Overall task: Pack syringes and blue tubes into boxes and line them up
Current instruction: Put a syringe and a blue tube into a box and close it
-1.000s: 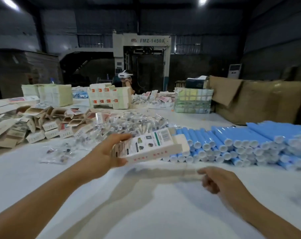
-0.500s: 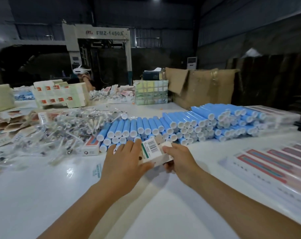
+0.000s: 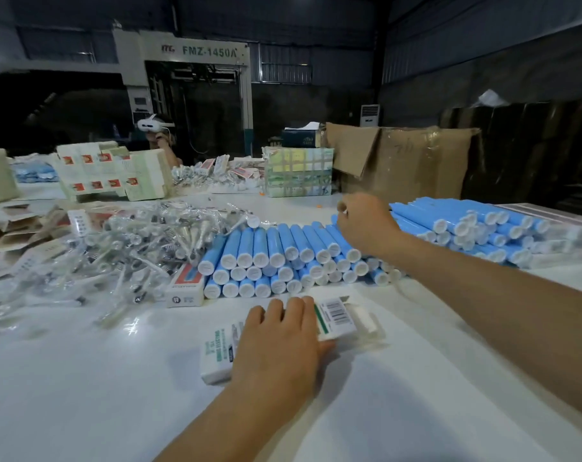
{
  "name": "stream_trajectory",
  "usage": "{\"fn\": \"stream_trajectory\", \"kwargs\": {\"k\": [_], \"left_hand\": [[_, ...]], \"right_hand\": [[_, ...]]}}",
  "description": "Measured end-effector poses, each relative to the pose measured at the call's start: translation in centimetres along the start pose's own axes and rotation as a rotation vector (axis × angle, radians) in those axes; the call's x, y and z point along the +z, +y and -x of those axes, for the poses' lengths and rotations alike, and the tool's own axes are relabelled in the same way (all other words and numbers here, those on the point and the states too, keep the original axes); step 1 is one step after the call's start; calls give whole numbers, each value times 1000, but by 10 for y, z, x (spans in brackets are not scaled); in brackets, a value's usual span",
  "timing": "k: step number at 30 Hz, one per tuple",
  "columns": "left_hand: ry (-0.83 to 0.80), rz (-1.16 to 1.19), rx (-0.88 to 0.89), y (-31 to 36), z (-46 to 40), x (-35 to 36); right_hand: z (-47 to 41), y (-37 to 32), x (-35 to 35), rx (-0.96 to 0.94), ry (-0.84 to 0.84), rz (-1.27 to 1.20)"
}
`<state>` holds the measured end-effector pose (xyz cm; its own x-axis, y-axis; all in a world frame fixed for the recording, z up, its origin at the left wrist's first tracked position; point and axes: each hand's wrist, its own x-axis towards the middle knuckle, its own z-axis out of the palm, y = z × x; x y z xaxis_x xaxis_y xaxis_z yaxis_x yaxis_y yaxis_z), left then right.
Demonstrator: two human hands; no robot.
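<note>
Left hand (image 3: 279,345) presses flat on the box (image 3: 336,320); right hand (image 3: 363,225) apparently pinches a blue tube (image 3: 341,243); bagged syringes (image 3: 143,248) crowd left.

A glossy white table (image 3: 83,395) carries stacked blue tubes (image 3: 266,255), bagged syringes (image 3: 133,248), printed cartons (image 3: 113,175) and an open box (image 3: 343,320).

This is a packing area inside a factory hall or warehouse. The walls are dark corrugated metal, and a big industrial machine (image 3: 196,95) marked "FMZ-1450A" stands at the back. On the long white table (image 3: 83,378) lie goods in bulk: stacked blue tubes (image 3: 276,255), a heap of bagged syringes (image 3: 133,248), and flat cartons (image 3: 113,175) near the far edge. A large cardboard box (image 3: 399,161) stands at the far right corner.
</note>
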<state>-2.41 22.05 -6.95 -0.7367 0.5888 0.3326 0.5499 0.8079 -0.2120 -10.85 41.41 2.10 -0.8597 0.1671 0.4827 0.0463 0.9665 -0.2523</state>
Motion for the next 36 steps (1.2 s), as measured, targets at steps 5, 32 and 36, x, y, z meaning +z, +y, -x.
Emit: {"fn": "stream_trajectory", "kwargs": {"k": [5,32,36], "left_hand": [[-41,50,0,-5,0,-1],[23,51,-145,1,-4,-3],[31,42,-156,2,-3,-5]], "right_hand": [[-59,-7,26,34,-270,478],[104,22,0,507,325,-1307],[121,12,17,490,228,-1222]]}}
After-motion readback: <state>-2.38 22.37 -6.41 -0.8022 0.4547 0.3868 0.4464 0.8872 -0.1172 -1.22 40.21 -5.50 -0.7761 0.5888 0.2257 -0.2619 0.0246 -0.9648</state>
